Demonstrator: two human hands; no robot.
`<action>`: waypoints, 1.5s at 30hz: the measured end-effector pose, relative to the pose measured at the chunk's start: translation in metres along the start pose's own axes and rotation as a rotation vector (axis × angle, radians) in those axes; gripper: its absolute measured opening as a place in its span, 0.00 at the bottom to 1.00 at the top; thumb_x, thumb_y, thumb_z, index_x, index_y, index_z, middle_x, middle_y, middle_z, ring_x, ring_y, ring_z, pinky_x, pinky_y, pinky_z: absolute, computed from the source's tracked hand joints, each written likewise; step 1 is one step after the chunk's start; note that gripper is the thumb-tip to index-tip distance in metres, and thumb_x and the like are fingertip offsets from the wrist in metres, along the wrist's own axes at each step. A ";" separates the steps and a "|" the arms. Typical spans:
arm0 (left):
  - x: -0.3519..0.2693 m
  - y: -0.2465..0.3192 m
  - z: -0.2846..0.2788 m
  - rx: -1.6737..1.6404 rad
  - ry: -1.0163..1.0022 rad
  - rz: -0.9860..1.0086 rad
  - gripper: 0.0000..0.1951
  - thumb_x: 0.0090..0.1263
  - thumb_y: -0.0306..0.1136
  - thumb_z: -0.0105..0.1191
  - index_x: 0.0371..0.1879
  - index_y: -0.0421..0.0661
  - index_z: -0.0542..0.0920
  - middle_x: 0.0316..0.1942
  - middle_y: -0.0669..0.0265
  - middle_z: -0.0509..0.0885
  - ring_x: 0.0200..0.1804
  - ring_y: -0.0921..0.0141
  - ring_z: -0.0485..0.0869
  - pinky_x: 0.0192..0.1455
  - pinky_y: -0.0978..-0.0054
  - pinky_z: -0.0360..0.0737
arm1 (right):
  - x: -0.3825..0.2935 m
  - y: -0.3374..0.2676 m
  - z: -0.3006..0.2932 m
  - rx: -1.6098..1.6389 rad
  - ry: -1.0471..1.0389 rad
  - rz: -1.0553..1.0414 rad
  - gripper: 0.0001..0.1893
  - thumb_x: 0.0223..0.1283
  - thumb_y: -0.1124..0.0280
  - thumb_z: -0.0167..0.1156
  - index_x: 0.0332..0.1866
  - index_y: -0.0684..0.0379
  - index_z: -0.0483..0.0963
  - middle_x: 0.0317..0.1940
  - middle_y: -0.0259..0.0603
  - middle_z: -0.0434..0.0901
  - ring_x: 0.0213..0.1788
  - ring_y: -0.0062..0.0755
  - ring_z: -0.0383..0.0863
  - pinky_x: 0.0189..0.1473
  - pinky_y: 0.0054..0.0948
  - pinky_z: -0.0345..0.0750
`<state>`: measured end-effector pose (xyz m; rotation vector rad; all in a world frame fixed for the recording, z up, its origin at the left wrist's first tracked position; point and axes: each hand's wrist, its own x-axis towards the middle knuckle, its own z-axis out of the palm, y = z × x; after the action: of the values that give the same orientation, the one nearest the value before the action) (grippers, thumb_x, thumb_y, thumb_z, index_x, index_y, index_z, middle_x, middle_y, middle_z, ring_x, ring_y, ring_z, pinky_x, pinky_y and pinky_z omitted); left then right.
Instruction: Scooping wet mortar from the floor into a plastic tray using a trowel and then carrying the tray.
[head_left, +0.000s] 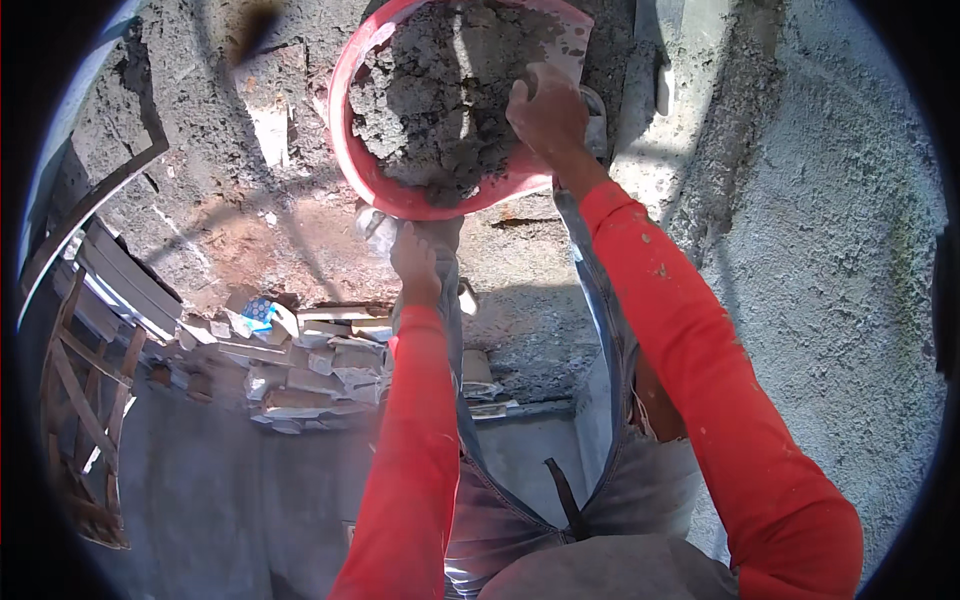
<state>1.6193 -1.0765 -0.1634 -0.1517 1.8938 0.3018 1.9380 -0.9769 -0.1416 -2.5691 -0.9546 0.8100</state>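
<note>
A round red plastic tub sits on the ground ahead of me, filled with lumpy grey wet mortar. On its right side the wall looks bent and smeared with mortar. My right hand grips that side of the rim, its thumb and fingers curled over the inside. My left hand is just below the near rim, in front of my jeans leg. Its fingers point toward the tub's underside, and whether they hold anything is not visible. A greyish object, blurred, lies beside the left fingertips.
Broken tiles or bricks are piled along an edge at the left, with a blue-and-white wrapper among them. Farther left stand a wooden frame and stacked boards. A rough plastered wall rises on the right.
</note>
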 end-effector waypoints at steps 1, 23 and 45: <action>-0.015 -0.039 0.025 -0.012 -0.076 -0.083 0.25 0.71 0.46 0.58 0.63 0.50 0.72 0.63 0.65 0.71 0.71 0.61 0.66 0.72 0.57 0.62 | 0.042 0.009 -0.002 -0.176 0.313 -0.358 0.20 0.62 0.59 0.60 0.50 0.64 0.81 0.37 0.51 0.87 0.41 0.55 0.87 0.47 0.44 0.80; 0.000 -0.056 0.064 -0.395 -0.043 0.547 0.04 0.72 0.29 0.54 0.35 0.45 0.80 0.20 0.73 0.71 0.21 0.75 0.72 0.29 0.73 0.70 | 0.129 -0.054 0.023 -0.213 -0.660 -0.599 0.27 0.67 0.47 0.59 0.39 0.69 0.80 0.21 0.52 0.78 0.28 0.51 0.79 0.35 0.40 0.71; -0.399 0.115 -0.224 0.254 -0.033 0.372 0.26 0.58 0.52 0.55 0.33 0.35 0.84 0.32 0.42 0.85 0.38 0.47 0.87 0.46 0.55 0.82 | -0.246 -0.256 -0.358 -0.228 -0.631 -0.639 0.22 0.73 0.54 0.46 0.27 0.61 0.68 0.20 0.32 0.64 0.26 0.23 0.64 0.29 0.32 0.62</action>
<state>1.5220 -1.0465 0.2969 0.3779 1.9028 0.3080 1.8667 -0.9753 0.3576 -1.9441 -2.0050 1.3754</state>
